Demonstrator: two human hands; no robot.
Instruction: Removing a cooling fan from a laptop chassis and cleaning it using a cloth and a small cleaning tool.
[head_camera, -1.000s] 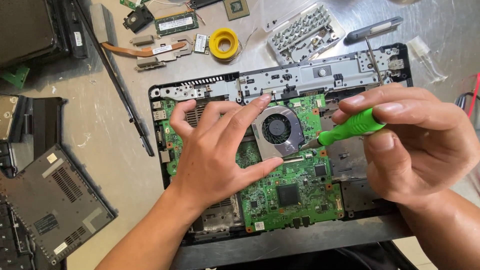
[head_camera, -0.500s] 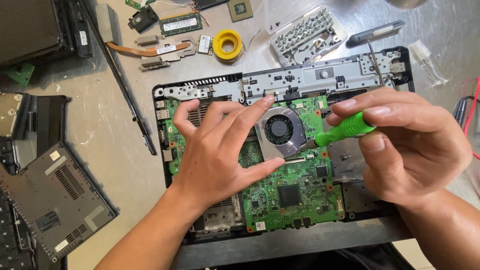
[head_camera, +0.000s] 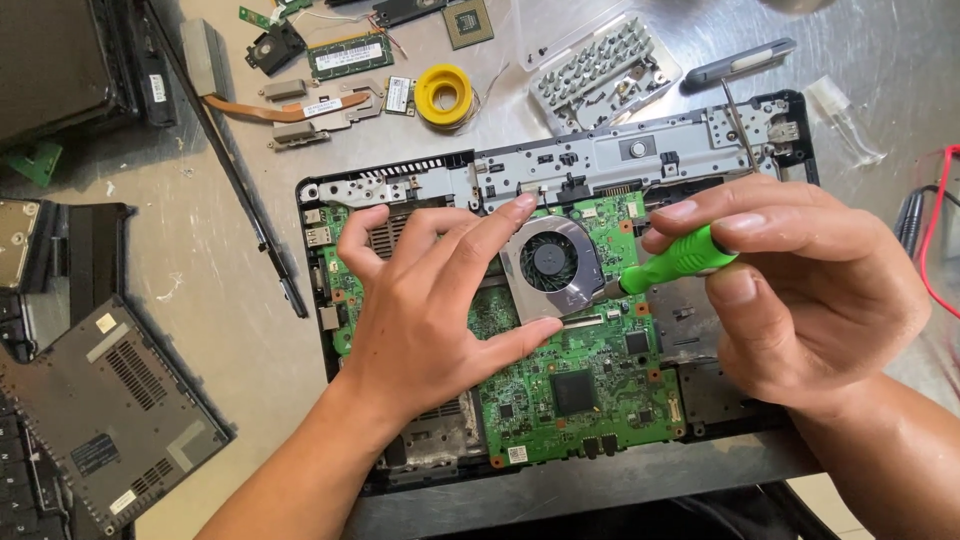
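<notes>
An opened laptop base (head_camera: 560, 300) lies on the grey work table (head_camera: 250, 350), its green circuit board (head_camera: 580, 390) bare and facing up. The left hand (head_camera: 440, 300) rests flat on the board, fingers spread wide and holding nothing, with the forefinger and thumb bracketing the round cooling fan (head_camera: 552, 265) on its far and near sides. The right hand (head_camera: 800, 290) is closed around a green-handled screwdriver (head_camera: 675, 265), pinched between thumb and fingers, its tip down at the right edge of the fan housing. Judging by how things lie, the teardown is well along: the bottom cover (head_camera: 110, 410) sits off to the left, a copper heat pipe (head_camera: 290, 105), a memory stick (head_camera: 350, 55) and a processor chip (head_camera: 468, 20) lie on the far side of the table, beside a yellow roll of solder (head_camera: 443, 93) and a clear case of bits (head_camera: 600, 70). The fan and the board itself remain seated in the base, so their fasteners appear to be what is left
</notes>
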